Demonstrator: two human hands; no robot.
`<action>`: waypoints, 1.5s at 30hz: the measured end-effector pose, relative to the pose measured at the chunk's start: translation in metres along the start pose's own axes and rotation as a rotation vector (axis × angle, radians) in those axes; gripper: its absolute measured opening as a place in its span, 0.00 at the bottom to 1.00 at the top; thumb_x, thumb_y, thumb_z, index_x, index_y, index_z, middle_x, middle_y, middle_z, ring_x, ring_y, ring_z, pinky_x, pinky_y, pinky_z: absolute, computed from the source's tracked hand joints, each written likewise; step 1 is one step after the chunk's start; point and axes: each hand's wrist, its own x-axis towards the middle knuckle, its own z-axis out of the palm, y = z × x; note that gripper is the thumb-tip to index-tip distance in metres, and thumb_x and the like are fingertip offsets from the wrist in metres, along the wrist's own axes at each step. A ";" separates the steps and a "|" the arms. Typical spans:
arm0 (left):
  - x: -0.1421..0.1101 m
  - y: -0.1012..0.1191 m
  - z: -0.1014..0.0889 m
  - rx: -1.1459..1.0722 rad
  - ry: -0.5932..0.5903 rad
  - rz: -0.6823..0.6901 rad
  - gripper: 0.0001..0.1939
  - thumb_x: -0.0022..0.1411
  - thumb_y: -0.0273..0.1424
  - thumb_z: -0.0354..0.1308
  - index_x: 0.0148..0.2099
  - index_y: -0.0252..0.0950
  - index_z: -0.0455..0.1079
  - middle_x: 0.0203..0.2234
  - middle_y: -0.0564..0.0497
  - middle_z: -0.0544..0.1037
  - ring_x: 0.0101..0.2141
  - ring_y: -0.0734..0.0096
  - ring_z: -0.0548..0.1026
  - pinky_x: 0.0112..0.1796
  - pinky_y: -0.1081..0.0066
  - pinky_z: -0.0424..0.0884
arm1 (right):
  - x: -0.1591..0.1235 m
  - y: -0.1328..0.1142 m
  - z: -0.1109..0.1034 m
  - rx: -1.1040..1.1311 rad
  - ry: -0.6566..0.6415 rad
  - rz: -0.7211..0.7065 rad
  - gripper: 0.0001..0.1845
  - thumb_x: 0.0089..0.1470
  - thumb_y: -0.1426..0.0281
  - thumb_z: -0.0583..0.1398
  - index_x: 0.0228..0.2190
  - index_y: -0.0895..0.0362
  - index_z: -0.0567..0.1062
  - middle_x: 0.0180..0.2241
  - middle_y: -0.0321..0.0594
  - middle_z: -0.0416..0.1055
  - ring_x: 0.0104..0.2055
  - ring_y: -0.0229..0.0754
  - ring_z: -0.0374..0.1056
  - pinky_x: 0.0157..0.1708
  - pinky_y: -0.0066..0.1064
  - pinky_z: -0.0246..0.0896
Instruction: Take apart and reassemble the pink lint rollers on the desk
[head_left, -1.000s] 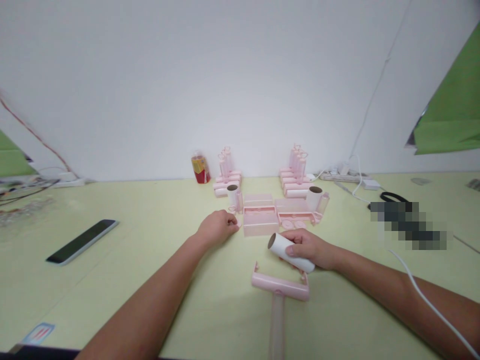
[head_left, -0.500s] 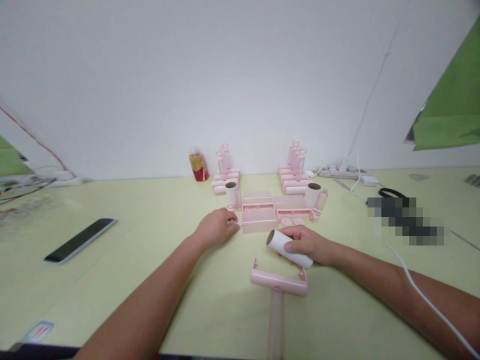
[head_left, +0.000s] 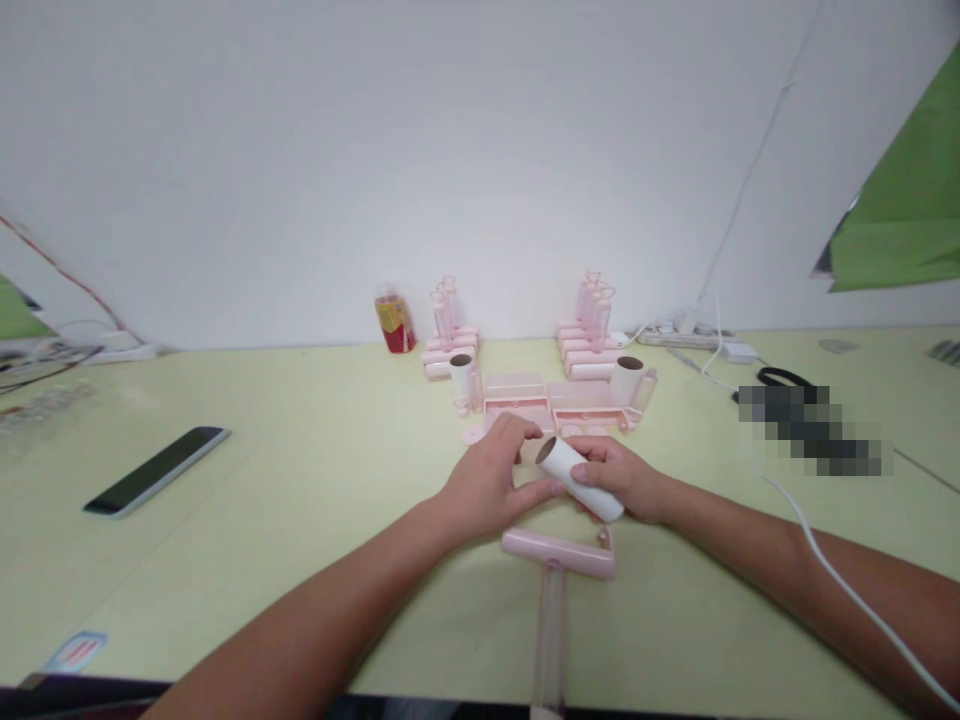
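My right hand (head_left: 619, 475) is wrapped around a white lint roll (head_left: 579, 482) with a brown cardboard core. The roll is tilted, its open end toward my left hand (head_left: 499, 475). That hand has its thumb and fingers apart beside the open end; whether the thumb touches the roll I cannot tell. Below lies a pink lint roller frame (head_left: 559, 553) with a clear pinkish handle (head_left: 551, 635) pointing toward me. Behind the hands are pink roller covers (head_left: 585, 395), and a pink disc (head_left: 472, 435) lies left of them.
White rolls stand upright at left (head_left: 460, 385) and right (head_left: 625, 385). Assembled pink lint rollers (head_left: 451, 345) stand in two rows near the wall. A red-yellow package (head_left: 394, 322) is at the back. A phone (head_left: 157, 470) lies left; a white cable (head_left: 817, 550) crosses my right forearm.
My left hand has moved right and nearer, from the pink disc to the roll's open end, and its fingers have spread. My right hand keeps its hold on the roll.
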 end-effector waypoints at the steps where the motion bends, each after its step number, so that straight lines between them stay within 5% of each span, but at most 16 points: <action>1: 0.000 0.002 0.000 0.017 0.014 0.056 0.21 0.59 0.43 0.60 0.49 0.36 0.64 0.41 0.45 0.72 0.37 0.66 0.70 0.35 0.68 0.69 | -0.001 0.000 0.004 0.054 0.067 -0.030 0.24 0.49 0.57 0.66 0.43 0.58 0.71 0.26 0.34 0.68 0.19 0.33 0.63 0.16 0.23 0.58; 5: 0.000 0.012 0.004 0.026 -0.024 0.290 0.10 0.63 0.37 0.58 0.44 0.37 0.67 0.39 0.47 0.73 0.40 0.67 0.71 0.39 0.68 0.68 | -0.003 -0.001 0.018 0.297 0.277 -0.089 0.17 0.54 0.57 0.61 0.40 0.55 0.68 0.26 0.35 0.69 0.19 0.35 0.63 0.14 0.25 0.58; 8: 0.000 0.020 0.010 0.085 -0.052 0.334 0.11 0.62 0.37 0.58 0.44 0.37 0.68 0.39 0.46 0.74 0.40 0.66 0.72 0.39 0.69 0.68 | -0.002 -0.004 0.023 0.426 0.356 -0.087 0.15 0.55 0.58 0.61 0.38 0.56 0.68 0.27 0.35 0.69 0.22 0.37 0.65 0.17 0.27 0.62; 18: 0.002 0.024 0.021 0.265 0.084 0.177 0.19 0.60 0.48 0.56 0.33 0.37 0.64 0.29 0.49 0.74 0.30 0.67 0.71 0.29 0.69 0.64 | -0.006 -0.015 0.048 0.566 0.405 -0.077 0.15 0.56 0.58 0.63 0.38 0.56 0.71 0.30 0.36 0.71 0.29 0.39 0.67 0.31 0.32 0.67; 26: 0.000 0.020 0.013 0.098 0.111 -0.051 0.18 0.57 0.44 0.60 0.46 0.39 0.66 0.32 0.53 0.77 0.27 0.73 0.73 0.28 0.72 0.66 | -0.003 -0.010 0.039 0.536 0.446 -0.122 0.16 0.55 0.59 0.63 0.40 0.57 0.71 0.37 0.42 0.75 0.41 0.46 0.71 0.39 0.37 0.70; 45: -0.001 0.009 0.003 -0.027 0.027 -0.082 0.21 0.56 0.34 0.59 0.52 0.40 0.67 0.38 0.51 0.78 0.31 0.71 0.75 0.31 0.72 0.70 | -0.003 -0.004 0.035 0.586 0.397 -0.163 0.15 0.55 0.67 0.65 0.43 0.57 0.70 0.43 0.44 0.76 0.44 0.43 0.74 0.43 0.34 0.73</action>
